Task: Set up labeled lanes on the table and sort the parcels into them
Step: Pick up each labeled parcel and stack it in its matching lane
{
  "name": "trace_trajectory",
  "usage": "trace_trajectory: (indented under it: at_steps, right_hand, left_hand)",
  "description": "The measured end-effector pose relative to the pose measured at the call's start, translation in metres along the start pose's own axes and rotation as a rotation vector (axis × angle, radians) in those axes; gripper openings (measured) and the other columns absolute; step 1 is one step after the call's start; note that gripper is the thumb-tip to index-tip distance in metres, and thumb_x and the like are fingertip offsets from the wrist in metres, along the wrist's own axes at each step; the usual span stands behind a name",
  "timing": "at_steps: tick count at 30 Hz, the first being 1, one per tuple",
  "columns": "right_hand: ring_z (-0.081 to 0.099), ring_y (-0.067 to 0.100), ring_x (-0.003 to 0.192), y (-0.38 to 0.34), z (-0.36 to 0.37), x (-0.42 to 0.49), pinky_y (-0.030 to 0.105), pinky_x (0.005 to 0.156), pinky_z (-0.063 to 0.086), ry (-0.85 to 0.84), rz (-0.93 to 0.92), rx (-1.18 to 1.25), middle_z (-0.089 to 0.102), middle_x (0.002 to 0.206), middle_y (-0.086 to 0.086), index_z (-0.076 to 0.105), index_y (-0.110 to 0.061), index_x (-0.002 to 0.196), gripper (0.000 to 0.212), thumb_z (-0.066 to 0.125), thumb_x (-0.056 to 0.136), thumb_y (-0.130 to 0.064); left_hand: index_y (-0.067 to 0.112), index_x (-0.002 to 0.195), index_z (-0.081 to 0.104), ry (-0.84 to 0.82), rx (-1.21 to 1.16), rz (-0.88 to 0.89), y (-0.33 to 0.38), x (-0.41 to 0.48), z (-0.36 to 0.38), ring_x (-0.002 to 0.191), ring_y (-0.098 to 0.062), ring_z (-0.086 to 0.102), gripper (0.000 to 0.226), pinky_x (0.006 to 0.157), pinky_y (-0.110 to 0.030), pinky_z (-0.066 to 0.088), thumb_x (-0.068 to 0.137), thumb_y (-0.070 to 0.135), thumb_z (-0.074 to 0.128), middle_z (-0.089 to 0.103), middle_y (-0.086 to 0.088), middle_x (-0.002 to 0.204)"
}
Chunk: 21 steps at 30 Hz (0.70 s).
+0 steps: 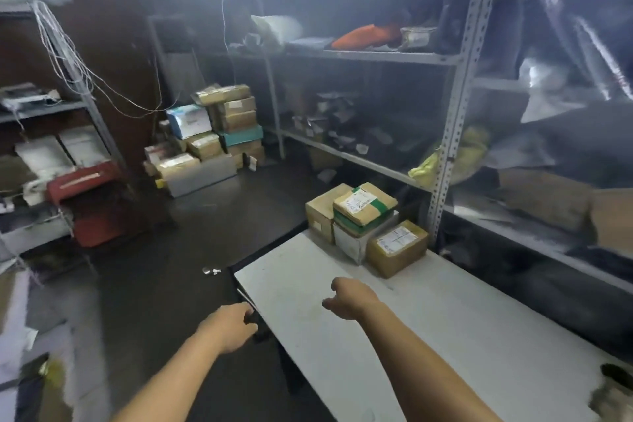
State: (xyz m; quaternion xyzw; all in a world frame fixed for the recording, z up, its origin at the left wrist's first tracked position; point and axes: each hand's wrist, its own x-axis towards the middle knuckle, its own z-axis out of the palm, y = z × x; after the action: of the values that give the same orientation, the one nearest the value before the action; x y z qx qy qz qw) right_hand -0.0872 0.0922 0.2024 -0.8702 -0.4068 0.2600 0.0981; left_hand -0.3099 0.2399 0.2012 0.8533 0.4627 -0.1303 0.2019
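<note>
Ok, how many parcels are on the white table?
4: a plain brown box at the far corner, a green-taped parcel atop a white box, a labeled brown box nearest. Others may hide behind.

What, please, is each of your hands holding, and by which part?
The right hand holds nothing; the left hand curls at the dark edge of the white table, grip unclear.

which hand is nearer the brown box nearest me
Right. The right hand is over the table, just short of the box; the left hand is off the table's left edge.
</note>
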Motion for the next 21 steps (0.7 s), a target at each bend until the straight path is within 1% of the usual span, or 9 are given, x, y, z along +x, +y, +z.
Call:
trace_trajectory:
  at_steps: [3, 6, 8, 11, 13, 16, 18, 20, 21]
  right_hand:
    - [0.057, 0.026, 0.116, 0.013, -0.033, 0.046, 0.038, 0.093, 0.051, 0.043, 0.038, 0.074, 0.059, 0.131, 0.007, 0.054, -0.016, 0.132, 0.047, 0.054, 0.094, -0.042]
    - [0.060, 0.025, 0.108, 0.035, -0.065, 0.082, 0.040, 0.090, 0.054, 0.071, 0.100, 0.136, 0.063, 0.123, 0.008, 0.057, -0.016, 0.125, 0.042, 0.056, 0.093, -0.042]
    - [0.060, 0.026, 0.109, 0.051, -0.084, 0.106, 0.042, 0.091, 0.053, 0.104, 0.143, 0.174, 0.064, 0.120, 0.009, 0.059, -0.014, 0.120, 0.036, 0.054, 0.094, -0.039]
    - [0.061, 0.027, 0.109, 0.066, -0.106, 0.136, 0.042, 0.094, 0.052, 0.174, 0.229, 0.265, 0.066, 0.118, 0.009, 0.061, -0.013, 0.118, 0.032, 0.053, 0.093, -0.032]
    - [0.061, 0.027, 0.108, 0.072, -0.114, 0.158, 0.039, 0.091, 0.051, 0.222, 0.272, 0.321, 0.066, 0.117, 0.008, 0.060, -0.014, 0.114, 0.027, 0.053, 0.095, -0.031]
    - [0.059, 0.023, 0.100, 0.076, -0.123, 0.194, 0.034, 0.082, 0.048, 0.311, 0.344, 0.459, 0.067, 0.114, 0.007, 0.058, -0.020, 0.105, 0.016, 0.057, 0.095, -0.032]
    - [0.060, 0.024, 0.105, 0.079, -0.125, 0.223, 0.036, 0.086, 0.049, 0.373, 0.400, 0.557, 0.066, 0.118, 0.007, 0.059, -0.016, 0.114, 0.024, 0.060, 0.095, -0.030]
    - [0.060, 0.027, 0.111, 0.081, -0.123, 0.250, 0.040, 0.094, 0.050, 0.446, 0.482, 0.674, 0.065, 0.123, 0.009, 0.058, -0.011, 0.125, 0.034, 0.060, 0.095, -0.027]
    - [0.060, 0.028, 0.113, 0.080, -0.123, 0.259, 0.040, 0.095, 0.049, 0.473, 0.520, 0.722, 0.064, 0.124, 0.010, 0.056, -0.009, 0.128, 0.037, 0.060, 0.095, -0.025]
  left_hand:
    - [0.034, 0.139, 0.050, 0.013, 0.007, 0.035, 0.035, 0.058, -0.038, 0.108, -0.018, 0.061, 0.048, 0.095, -0.033, 0.051, 0.093, 0.046, 0.052, 0.061, 0.003, 0.129]
    - [0.033, 0.141, 0.048, 0.001, 0.039, 0.071, 0.072, 0.110, -0.068, 0.109, -0.021, 0.062, 0.050, 0.096, -0.036, 0.052, 0.094, 0.047, 0.053, 0.060, -0.001, 0.132]
    - [0.032, 0.141, 0.049, 0.009, 0.045, 0.121, 0.099, 0.144, -0.084, 0.109, -0.022, 0.061, 0.049, 0.093, -0.037, 0.053, 0.094, 0.047, 0.053, 0.059, -0.001, 0.133]
    - [0.032, 0.137, 0.051, 0.023, 0.072, 0.219, 0.139, 0.192, -0.102, 0.107, -0.020, 0.061, 0.044, 0.092, -0.037, 0.053, 0.095, 0.045, 0.052, 0.060, 0.001, 0.130]
    - [0.031, 0.132, 0.055, 0.025, 0.090, 0.286, 0.166, 0.228, -0.112, 0.106, -0.019, 0.060, 0.039, 0.092, -0.037, 0.053, 0.095, 0.043, 0.050, 0.062, 0.002, 0.127]
    - [0.032, 0.129, 0.058, 0.018, 0.045, 0.362, 0.203, 0.285, -0.122, 0.100, -0.021, 0.062, 0.037, 0.088, -0.038, 0.056, 0.094, 0.039, 0.050, 0.063, 0.001, 0.119]
    - [0.032, 0.133, 0.056, 0.013, 0.002, 0.417, 0.225, 0.330, -0.124, 0.105, -0.025, 0.061, 0.040, 0.089, -0.037, 0.054, 0.094, 0.037, 0.050, 0.063, -0.002, 0.125]
    - [0.030, 0.139, 0.053, -0.012, -0.035, 0.476, 0.245, 0.374, -0.121, 0.114, -0.029, 0.058, 0.043, 0.090, -0.033, 0.048, 0.096, 0.034, 0.050, 0.059, -0.005, 0.134]
    - [0.028, 0.141, 0.052, -0.027, -0.055, 0.493, 0.254, 0.390, -0.119, 0.119, -0.029, 0.056, 0.044, 0.092, -0.032, 0.047, 0.097, 0.033, 0.050, 0.058, -0.006, 0.138]
